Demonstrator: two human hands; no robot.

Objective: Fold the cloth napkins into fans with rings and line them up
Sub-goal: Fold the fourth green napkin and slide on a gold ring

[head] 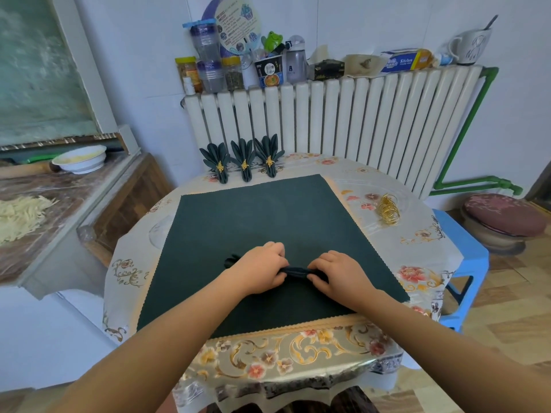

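The round table (417, 234) carries a glossy floral oilcloth. A flat, dark green cloth (253, 216) with pinked edges lies spread across it. At its near centre lies a pleated napkin (298, 271), gathered into a narrow dark bundle. The left hand (261, 268) and right hand (340, 274) both grip the bundle with curled fingers, side by side. Three finished fan napkins (244, 162), each ringed in gold, stand in a row at the far edge before a white ribbed radiator (357, 114). Loose gold rings (388, 210) lie to the right.
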